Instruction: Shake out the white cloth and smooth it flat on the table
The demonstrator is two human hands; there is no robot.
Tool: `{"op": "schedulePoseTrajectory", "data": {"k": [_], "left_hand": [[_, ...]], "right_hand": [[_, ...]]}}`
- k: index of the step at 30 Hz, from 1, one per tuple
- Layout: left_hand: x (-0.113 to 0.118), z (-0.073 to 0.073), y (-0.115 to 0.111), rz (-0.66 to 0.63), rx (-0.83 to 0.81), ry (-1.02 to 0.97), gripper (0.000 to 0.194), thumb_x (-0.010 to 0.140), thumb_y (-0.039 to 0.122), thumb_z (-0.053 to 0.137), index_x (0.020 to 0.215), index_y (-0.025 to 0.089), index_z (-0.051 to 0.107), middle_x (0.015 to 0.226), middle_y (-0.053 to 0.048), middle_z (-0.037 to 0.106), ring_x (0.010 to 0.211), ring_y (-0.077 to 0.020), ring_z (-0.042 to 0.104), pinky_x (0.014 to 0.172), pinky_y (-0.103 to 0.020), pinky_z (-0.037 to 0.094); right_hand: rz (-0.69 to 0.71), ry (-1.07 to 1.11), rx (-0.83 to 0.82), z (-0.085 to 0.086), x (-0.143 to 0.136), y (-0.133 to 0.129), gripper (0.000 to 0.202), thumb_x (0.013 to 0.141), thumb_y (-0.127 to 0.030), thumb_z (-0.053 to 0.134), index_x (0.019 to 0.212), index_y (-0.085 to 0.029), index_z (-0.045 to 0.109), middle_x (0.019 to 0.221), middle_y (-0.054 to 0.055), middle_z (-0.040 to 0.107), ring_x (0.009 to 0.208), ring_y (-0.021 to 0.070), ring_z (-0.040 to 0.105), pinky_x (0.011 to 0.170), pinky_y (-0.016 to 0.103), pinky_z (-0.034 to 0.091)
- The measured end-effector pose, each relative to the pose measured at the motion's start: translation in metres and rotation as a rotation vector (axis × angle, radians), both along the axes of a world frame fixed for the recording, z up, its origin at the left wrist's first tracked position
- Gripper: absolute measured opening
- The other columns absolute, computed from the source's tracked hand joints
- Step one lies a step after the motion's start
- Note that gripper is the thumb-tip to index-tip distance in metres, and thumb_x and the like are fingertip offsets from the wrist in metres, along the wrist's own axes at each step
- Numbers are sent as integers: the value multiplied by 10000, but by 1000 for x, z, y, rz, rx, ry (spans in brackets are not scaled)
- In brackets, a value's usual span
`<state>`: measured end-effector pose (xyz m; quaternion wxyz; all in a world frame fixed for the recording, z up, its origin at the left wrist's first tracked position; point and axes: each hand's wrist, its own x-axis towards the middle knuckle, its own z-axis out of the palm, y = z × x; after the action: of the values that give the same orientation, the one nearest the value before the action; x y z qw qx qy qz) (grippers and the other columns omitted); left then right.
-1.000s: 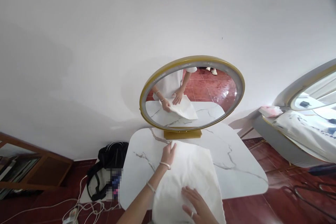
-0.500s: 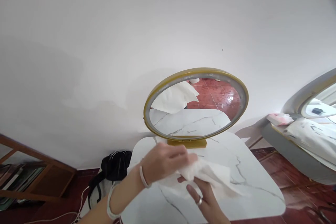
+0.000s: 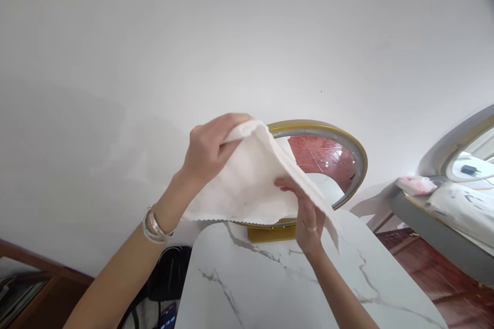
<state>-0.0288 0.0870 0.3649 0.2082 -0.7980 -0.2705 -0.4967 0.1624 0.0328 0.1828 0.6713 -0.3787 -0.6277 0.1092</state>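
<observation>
I now see the cloth [image 3: 254, 180] lifted before the mirror [image 3: 324, 154], seemingly free to turn, left hand [image 3: 210, 151] clamped on its edge, right hand [image 3: 309, 221] touching it, grip unclear.

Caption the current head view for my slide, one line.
Left hand grips a white cloth, right hand against it, above a marble-patterned table bearing a gold-rimmed mirror.

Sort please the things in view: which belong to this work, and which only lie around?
Apparently in the work: white cloth, gripped by left fingers, touched by right fingers; perhaps marble-patterned table.

Apparently just around: gold-framed mirror, black bag, pink-and-white packet.
</observation>
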Motion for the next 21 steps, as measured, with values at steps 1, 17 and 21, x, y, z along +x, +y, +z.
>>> {"op": "schedulePoseTrajectory", "data": {"k": [1, 17, 21], "left_hand": [[0, -1, 9, 19, -42, -71, 253, 945, 366, 482, 911, 167, 635, 728, 13, 622, 621, -78, 522, 553, -188, 384], [19, -58, 50, 154, -64, -426, 74, 869, 261, 593, 922, 209, 598, 895, -29, 614, 895, -170, 550, 830, -317, 451], [12, -75, 47, 67, -289, -245, 237, 967, 299, 427, 1089, 194, 601, 1026, -55, 671, 987, -170, 598, 865, -311, 470]], "right_hand": [[-6, 57, 19, 13, -4, 8, 441, 997, -414, 271, 1254, -203, 560, 1195, 99, 621, 1110, 268, 585, 930, 476, 491], [-744, -369, 119, 27, -18, 85, 648, 945, -503, 413, 1506, -247, 216, 1582, 155, -92, 1434, 431, -16, 1010, 762, 84], [-784, -384, 154, 22, -19, 92, 668, 935, -495, 431, 1513, -256, 199, 1582, 154, -117, 1430, 449, -8, 999, 769, 102]]}}
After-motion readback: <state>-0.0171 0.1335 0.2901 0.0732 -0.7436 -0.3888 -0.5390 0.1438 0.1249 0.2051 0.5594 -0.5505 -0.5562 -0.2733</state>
